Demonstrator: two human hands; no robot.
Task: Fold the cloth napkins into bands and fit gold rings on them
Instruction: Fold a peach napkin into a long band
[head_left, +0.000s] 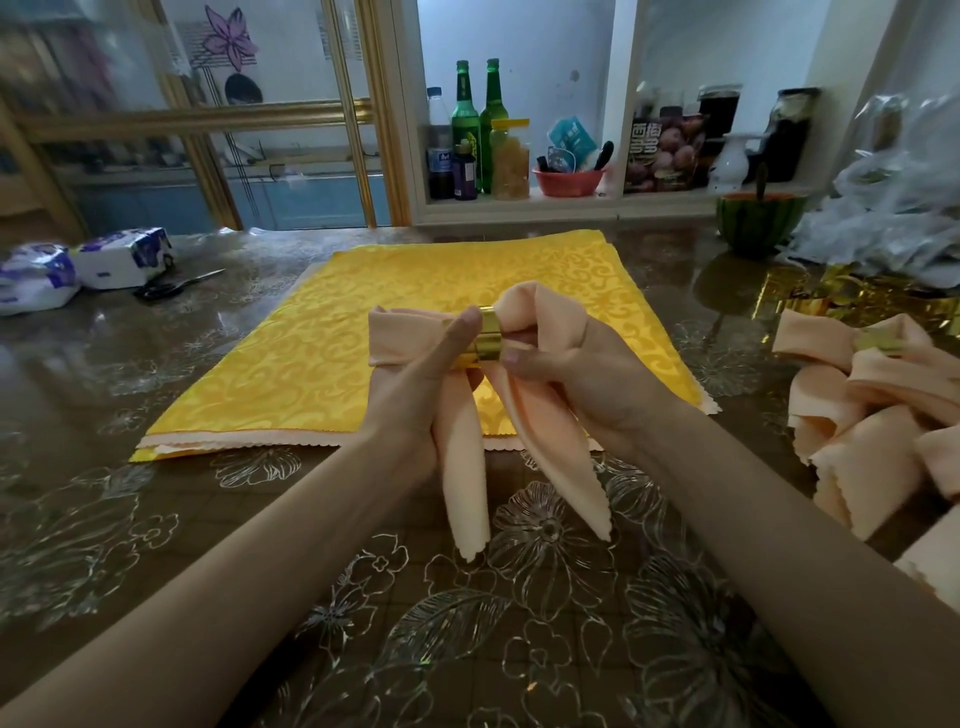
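Note:
A peach cloth napkin (550, 447), folded into a band, is held above the table with a gold ring (487, 335) round its middle. My left hand (431, 374) grips the ring and the napkin's left part between thumb and fingers. My right hand (566, 374) pinches the napkin just right of the ring. Two napkin ends hang down toward me. A stack of flat yellow patterned napkins (322, 364) lies under my hands, with a peach one showing at its near edge.
Finished peach napkins (878, 410), one with a gold ring (878, 343), pile up at the right. Tissue packs (124, 257) and scissors (176, 286) lie far left. A watermelon half (758, 223), plastic bags (893, 208) and gold foil (852, 296) sit far right. A shelf with bottles (465, 130) stands behind.

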